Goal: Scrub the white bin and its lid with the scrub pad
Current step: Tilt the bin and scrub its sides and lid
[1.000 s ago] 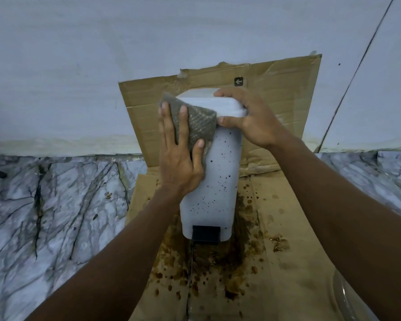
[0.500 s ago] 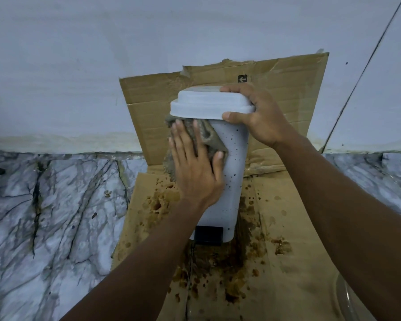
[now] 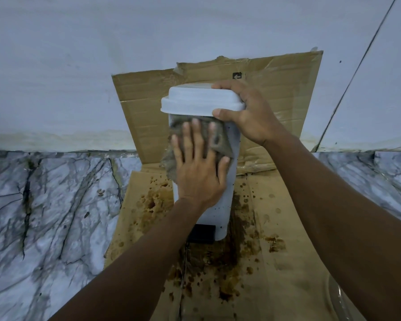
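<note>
Pressing the pad (image 3: 219, 141) flat on the near side of the bin (image 3: 232, 172), my left hand (image 3: 198, 174) lies with fingers straight and spread, just under the lid (image 3: 195, 100). My right hand (image 3: 252, 117) grips the lid's right end, thumb curled under the rim, fingers over the top. The bin stands upright on stained cardboard (image 3: 287, 228), whose far flap leans on the wall (image 3: 79, 66). Dark specks dot the bin's right side. A black pedal (image 3: 200, 234) shows at its base.
</note>
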`<state>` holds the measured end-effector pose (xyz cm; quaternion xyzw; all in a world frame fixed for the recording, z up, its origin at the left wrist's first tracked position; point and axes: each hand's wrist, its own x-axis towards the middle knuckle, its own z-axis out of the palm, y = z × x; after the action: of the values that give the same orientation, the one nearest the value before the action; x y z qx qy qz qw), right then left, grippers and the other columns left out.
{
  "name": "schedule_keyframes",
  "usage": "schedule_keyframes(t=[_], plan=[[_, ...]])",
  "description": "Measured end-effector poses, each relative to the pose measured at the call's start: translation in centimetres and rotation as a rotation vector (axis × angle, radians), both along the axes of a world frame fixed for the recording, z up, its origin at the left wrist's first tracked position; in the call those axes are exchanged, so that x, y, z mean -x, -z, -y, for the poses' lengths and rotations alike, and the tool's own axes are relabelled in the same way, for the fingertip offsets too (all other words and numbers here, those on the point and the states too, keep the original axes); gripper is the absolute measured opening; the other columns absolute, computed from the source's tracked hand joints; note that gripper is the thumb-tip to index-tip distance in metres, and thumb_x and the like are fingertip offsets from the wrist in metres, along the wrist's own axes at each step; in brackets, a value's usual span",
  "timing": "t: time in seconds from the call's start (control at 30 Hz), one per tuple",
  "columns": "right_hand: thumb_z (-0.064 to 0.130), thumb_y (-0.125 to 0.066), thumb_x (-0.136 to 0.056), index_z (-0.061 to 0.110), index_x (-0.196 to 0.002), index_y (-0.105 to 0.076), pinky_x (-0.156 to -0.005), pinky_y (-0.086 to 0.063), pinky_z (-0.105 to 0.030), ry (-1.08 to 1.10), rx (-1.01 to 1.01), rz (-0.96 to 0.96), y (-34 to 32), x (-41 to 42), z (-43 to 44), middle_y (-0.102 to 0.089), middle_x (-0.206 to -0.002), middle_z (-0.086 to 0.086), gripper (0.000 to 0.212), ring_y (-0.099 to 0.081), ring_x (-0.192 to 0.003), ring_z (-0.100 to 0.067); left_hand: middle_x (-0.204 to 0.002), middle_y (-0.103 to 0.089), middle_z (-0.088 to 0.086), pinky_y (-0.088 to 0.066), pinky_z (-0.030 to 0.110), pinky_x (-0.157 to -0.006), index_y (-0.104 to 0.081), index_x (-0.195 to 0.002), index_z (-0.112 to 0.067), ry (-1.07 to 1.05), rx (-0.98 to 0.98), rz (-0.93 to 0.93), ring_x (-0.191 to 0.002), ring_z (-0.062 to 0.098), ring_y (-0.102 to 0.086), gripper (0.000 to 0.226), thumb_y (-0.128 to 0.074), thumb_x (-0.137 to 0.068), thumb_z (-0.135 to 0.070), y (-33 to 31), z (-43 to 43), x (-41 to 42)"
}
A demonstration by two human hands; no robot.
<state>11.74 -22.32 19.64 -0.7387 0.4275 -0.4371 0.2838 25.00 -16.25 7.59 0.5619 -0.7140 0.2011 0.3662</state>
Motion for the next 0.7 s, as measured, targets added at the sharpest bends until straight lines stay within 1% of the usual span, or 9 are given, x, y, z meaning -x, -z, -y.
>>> schedule_keyframes(t=[0.07,0.1,0.2,0.33,0.37,0.47,0.5,0.57,0.7], plan=[[0.037,-0.074,-0.072,0.028,-0.122,-0.063,-0.097,-0.048,-0.032,-0.006,0.001,0.005,-0.1,0.0,0.0,-0.056,-0.124,0.002,0.052,-0.055,-0.111,-0.015,-0.166,-0.009,0.017,-0.003,0.053,-0.126,-0.019,-0.160,-0.015,0.145,0.033,0.229,-0.156,0.030,0.001,0.069,-0.045,-0.104,-0.046,0.5,0.0,-0.5],[0.037,-0.074,-0.072,0.029,-0.121,-0.063,-0.096,-0.048,-0.031,-0.012,0.000,0.006,-0.1,0.1,0.0,-0.056,-0.125,0.001,0.051,-0.055,-0.111,-0.015,-0.166,-0.013,0.016,-0.005,0.051,-0.126,-0.022,-0.160,-0.017,0.192,0.053,0.287,-0.156,0.028,-0.003,0.068,-0.046,-0.104,-0.048,0.3,0.1,-1.0],[0.036,-0.074,-0.073,0.029,-0.122,-0.063,-0.093,-0.047,-0.027,-0.023,-0.014,0.007,-0.1,0.4,0.1,-0.055,-0.126,-0.001,0.051,-0.054,-0.111,-0.015,-0.164,-0.016,0.015,-0.008,0.048,-0.127,-0.025,-0.159,-0.018,0.203,0.089,0.324,-0.155,0.031,-0.015,0.068,-0.043,-0.103,-0.053,-0.9,0.9,-2.2],[0.035,-0.074,-0.072,0.028,-0.121,-0.064,-0.090,-0.048,-0.024,-0.030,-0.031,0.031,-0.1,0.2,0.0,-0.055,-0.124,0.000,0.051,-0.055,-0.110,-0.015,-0.165,-0.014,0.016,-0.007,0.052,-0.126,-0.024,-0.160,-0.016,0.180,0.073,0.352,-0.155,0.032,-0.013,0.069,-0.042,-0.104,-0.051,-1.1,0.7,-1.7],[0.035,-0.074,-0.071,0.027,-0.121,-0.064,-0.091,-0.048,-0.024,-0.028,-0.034,0.038,-0.1,0.3,0.0,-0.056,-0.124,0.001,0.051,-0.054,-0.110,-0.014,-0.166,-0.014,0.017,-0.006,0.052,-0.126,-0.025,-0.160,-0.015,0.227,0.058,0.422,-0.155,0.033,-0.011,0.068,-0.042,-0.104,-0.051,-0.7,0.6,-1.7],[0.035,-0.075,-0.070,0.028,-0.120,-0.064,-0.088,-0.047,-0.021,-0.029,-0.053,0.057,-0.1,0.7,-0.1,-0.056,-0.125,0.002,0.052,-0.054,-0.112,-0.016,-0.167,-0.011,0.015,0.002,0.050,-0.126,-0.025,-0.160,-0.012,0.489,0.002,0.757,-0.156,0.032,-0.005,0.065,-0.036,-0.107,-0.047,1.6,0.1,-2.7],[0.035,-0.075,-0.070,0.028,-0.120,-0.064,-0.088,-0.048,-0.021,-0.030,-0.053,0.054,-0.1,0.8,-0.1,-0.056,-0.125,0.002,0.052,-0.054,-0.112,-0.017,-0.167,-0.012,0.015,0.004,0.049,-0.126,-0.026,-0.159,-0.011,0.552,-0.010,0.808,-0.156,0.031,-0.006,0.064,-0.037,-0.107,-0.046,2.3,0.0,-3.1],[0.036,-0.075,-0.071,0.029,-0.120,-0.064,-0.089,-0.049,-0.024,-0.026,-0.045,0.044,0.0,0.7,-0.2,-0.055,-0.122,0.004,0.051,-0.054,-0.110,-0.015,-0.167,-0.014,0.016,0.004,0.048,-0.127,-0.031,-0.158,-0.010,0.574,-0.013,0.790,-0.156,0.031,-0.009,0.062,-0.041,-0.107,-0.045,2.6,-0.1,-3.6],[0.035,-0.075,-0.071,0.026,-0.119,-0.064,-0.090,-0.047,-0.022,-0.025,-0.032,0.055,0.0,0.4,-0.1,-0.055,-0.120,0.006,0.050,-0.053,-0.106,-0.008,-0.165,-0.016,0.017,-0.004,0.052,-0.126,-0.035,-0.157,-0.015,0.359,0.076,0.531,-0.155,0.032,-0.013,0.062,-0.042,-0.105,-0.049,-0.2,0.4,-3.5]])
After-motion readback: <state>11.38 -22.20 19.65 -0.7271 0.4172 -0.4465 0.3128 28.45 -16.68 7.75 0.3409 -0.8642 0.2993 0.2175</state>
